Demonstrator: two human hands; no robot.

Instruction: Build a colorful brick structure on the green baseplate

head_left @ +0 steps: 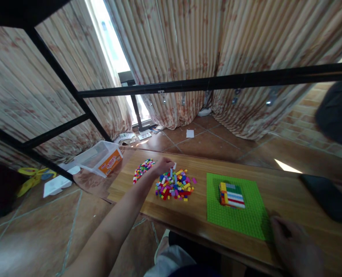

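My left hand [163, 166] reaches over the far edge of a loose pile of mixed toy bricks [173, 186]. Its fingers are closed, with a small white brick [175, 166] at their tips. Behind the wrist lies a second heap of smaller colourful pieces [143, 167]. To the right, a green baseplate [252, 192] bears a low block built of bricks [231, 195], with yellow, orange, green, white, blue and red rows. My right hand [295, 246] rests on the table by the baseplate's near right corner, fingers curled and blurred; I see nothing in them.
The bricks lie on a long wooden table [200, 207]. A dark flat device [329, 198] lies at its right end. Beyond the left end stands a clear plastic bin [96, 156] with an orange label. A black metal frame [188, 85] crosses in front of the curtains.
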